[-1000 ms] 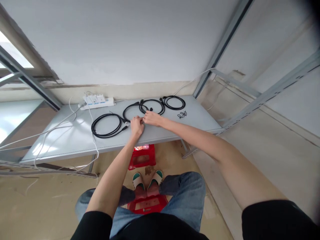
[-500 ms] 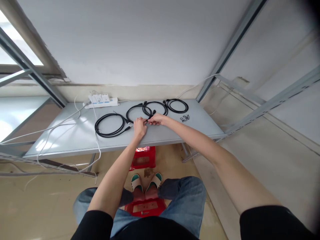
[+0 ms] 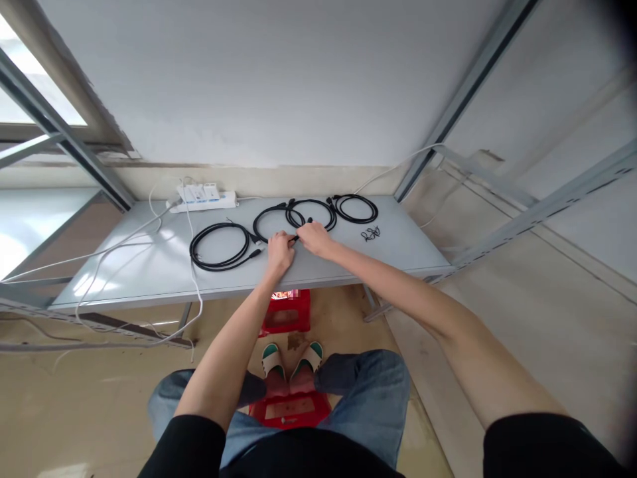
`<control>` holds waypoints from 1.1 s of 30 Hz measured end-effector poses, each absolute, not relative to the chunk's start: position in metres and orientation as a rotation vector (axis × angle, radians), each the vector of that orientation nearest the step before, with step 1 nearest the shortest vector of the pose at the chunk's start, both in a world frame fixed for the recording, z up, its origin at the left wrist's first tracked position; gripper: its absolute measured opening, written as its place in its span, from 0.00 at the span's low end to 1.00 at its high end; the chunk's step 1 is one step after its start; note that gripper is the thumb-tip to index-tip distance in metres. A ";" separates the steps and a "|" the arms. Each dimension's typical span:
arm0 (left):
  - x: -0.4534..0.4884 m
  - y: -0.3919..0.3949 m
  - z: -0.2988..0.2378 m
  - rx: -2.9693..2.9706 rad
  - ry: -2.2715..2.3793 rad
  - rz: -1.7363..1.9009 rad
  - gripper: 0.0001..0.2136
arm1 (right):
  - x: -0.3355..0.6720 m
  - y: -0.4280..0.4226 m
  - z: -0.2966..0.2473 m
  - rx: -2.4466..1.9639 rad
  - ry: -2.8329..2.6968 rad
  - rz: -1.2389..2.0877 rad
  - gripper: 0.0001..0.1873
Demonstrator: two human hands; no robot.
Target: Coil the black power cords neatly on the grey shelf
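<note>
Several coiled black cables lie on a grey metal shelf [image 3: 149, 265]. My left hand [image 3: 279, 252] and my right hand [image 3: 314, 238] meet at the front of the middle cable loop [image 3: 263, 219], both with fingers pinched on that black cable. A larger coil [image 3: 219, 245] lies just left of my left hand. Another coil [image 3: 311, 214] sits behind my right hand, and one more coil [image 3: 355, 208] lies further right. A small bundle of black twist ties [image 3: 371, 233] rests to the right of my right hand.
A white power strip [image 3: 202, 197] with plugs sits at the shelf's back left, and white cords [image 3: 194, 292] trail off it over the front edge. Slanted metal frame bars [image 3: 462, 93] stand on both sides. Red stools [image 3: 284, 312] stand on the floor below by my feet.
Both hands stay together at the middle cable; my right hand has closed in tighter to the left hand. The view has shifted slightly.
</note>
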State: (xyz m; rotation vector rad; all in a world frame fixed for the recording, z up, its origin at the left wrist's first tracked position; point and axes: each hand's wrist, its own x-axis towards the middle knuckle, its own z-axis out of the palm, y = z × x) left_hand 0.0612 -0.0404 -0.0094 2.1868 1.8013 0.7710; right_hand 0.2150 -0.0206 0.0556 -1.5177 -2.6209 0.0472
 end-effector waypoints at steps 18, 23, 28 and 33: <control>0.065 -0.044 -0.010 2.189 1.795 0.870 0.12 | 0.211 -0.043 -0.006 -1.249 -2.127 0.302 0.17; 0.063 -0.042 -0.009 2.100 1.724 0.960 0.14 | 0.212 -0.043 -0.009 -1.177 -2.073 0.368 0.17; 0.060 -0.040 -0.009 2.035 1.651 1.041 0.15 | 0.213 -0.037 -0.012 -1.189 -1.961 0.397 0.14; 0.061 -0.039 -0.011 2.002 1.667 1.050 0.14 | 0.213 -0.033 -0.013 -1.259 -2.006 0.362 0.10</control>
